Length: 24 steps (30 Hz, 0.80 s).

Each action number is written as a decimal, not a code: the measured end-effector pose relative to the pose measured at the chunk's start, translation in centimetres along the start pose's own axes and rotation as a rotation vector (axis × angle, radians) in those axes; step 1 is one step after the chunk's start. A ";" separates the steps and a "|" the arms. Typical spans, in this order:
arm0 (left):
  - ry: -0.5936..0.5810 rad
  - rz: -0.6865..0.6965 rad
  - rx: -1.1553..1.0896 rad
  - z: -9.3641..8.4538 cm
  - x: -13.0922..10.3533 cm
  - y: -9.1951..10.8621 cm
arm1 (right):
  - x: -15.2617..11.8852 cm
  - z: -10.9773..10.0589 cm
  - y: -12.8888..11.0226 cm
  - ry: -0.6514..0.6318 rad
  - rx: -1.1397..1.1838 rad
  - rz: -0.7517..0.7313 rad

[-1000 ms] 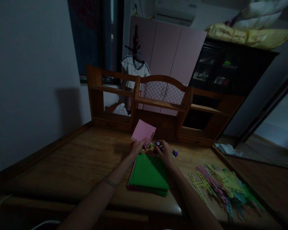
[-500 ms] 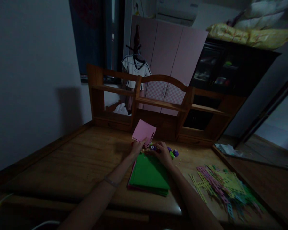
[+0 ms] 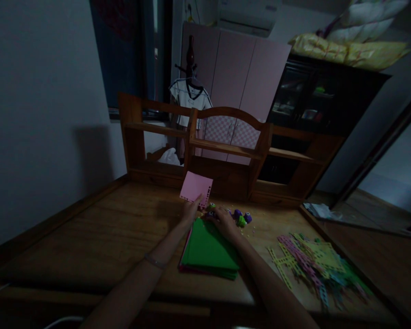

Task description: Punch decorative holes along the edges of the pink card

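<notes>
A pink sheet (image 3: 196, 185) with small holes punched along its lower and right edges is pinched in my left hand (image 3: 192, 210), raised above the table. My right hand (image 3: 224, 221) is beside it, low over several small purple and green punches (image 3: 242, 221), fingers bent downward; what lies under its fingertips is too dark to make out. Below both hands lies a stack of green sheets (image 3: 210, 251) with pink edges showing beneath.
Punched strips and sheets in yellow, pink, green and blue (image 3: 304, 258) are heaped on the table's right side. Behind the hands stands a wooden shelf (image 3: 226, 147). Small paper bits lie near the punches.
The pink sheet and my left hand have shifted slightly left and tilted a little. My right hand has moved left and down, closer to the left hand. The camera view has also shifted slightly.
</notes>
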<state>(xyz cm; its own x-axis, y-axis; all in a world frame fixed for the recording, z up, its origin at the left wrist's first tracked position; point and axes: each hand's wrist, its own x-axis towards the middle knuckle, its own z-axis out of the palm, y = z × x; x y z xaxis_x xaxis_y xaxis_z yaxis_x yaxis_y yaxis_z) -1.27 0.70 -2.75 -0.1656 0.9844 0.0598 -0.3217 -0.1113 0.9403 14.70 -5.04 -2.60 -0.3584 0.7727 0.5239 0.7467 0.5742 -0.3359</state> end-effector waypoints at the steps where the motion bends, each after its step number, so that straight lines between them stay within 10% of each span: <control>1: -0.002 -0.005 0.006 -0.1 0.0 -0.1 | 0.0 0.1 -0.2 -0.007 -0.007 -0.007; 7: 0.025 -0.007 0.056 -0.2 0.0 0.1 | 0.7 -2.5 -0.5 0.126 -0.223 -0.003; 11: 0.016 0.045 0.119 0.0 -0.5 0.8 | -0.3 -6.2 1.8 0.315 -0.515 0.406; 16: 0.026 0.137 0.148 0.1 -1.0 1.2 | -2.1 -7.1 4.7 0.044 -0.630 0.734; 24: -0.002 0.148 0.236 -0.1 -0.4 0.5 | -2.5 -6.9 5.6 -0.026 -0.572 0.791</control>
<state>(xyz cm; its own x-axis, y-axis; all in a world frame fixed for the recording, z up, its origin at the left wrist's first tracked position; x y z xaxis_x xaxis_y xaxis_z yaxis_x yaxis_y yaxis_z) -1.40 0.22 -2.37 -0.1926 0.9602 0.2024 -0.0679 -0.2188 0.9734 23.65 -5.60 -0.36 0.3559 0.8881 0.2908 0.9338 -0.3254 -0.1489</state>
